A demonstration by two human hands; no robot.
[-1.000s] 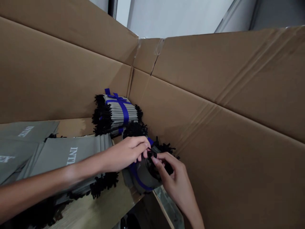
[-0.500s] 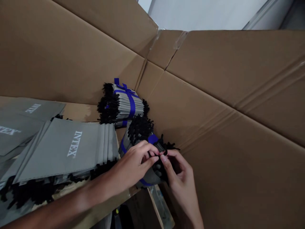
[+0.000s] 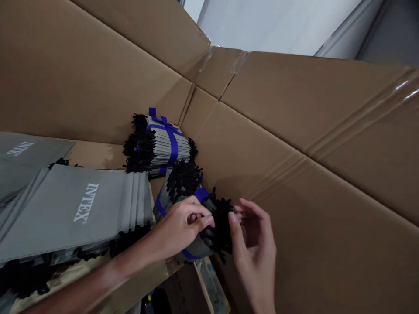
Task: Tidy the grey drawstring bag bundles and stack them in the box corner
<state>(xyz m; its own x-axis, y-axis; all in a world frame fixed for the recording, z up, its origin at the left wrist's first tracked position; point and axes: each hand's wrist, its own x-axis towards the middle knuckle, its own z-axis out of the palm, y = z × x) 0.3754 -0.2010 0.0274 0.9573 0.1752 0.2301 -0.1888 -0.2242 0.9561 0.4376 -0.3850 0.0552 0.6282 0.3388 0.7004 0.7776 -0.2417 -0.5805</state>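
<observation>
My left hand (image 3: pixel 186 220) is closed in a pinch over a bundle of grey fabric pouches (image 3: pixel 201 245); whatever its fingertips hold is hidden. My right hand (image 3: pixel 253 244) is at the right side of the same bundle, its fingers loosely curled and apart, beside a tuft of black cord ends (image 3: pixel 225 209). A blue band (image 3: pixel 190 254) wraps this bundle. Touching it behind and to the left is another bundle with black cord ends (image 3: pixel 185 179) and a blue strap (image 3: pixel 159 205).
A third bundle (image 3: pixel 172 146), tied with blue ribbon, lies near the carton's corner. Grey pouches printed INTEX (image 3: pixel 101 213) are fanned out at left, black cords hanging at their lower edge. Tall cardboard walls (image 3: pixel 310 209) rise behind and to the right.
My hands, which were fingertip to fingertip at a black cord, have moved apart. The right hand's fingers have loosened. The whole view has shifted slightly.
</observation>
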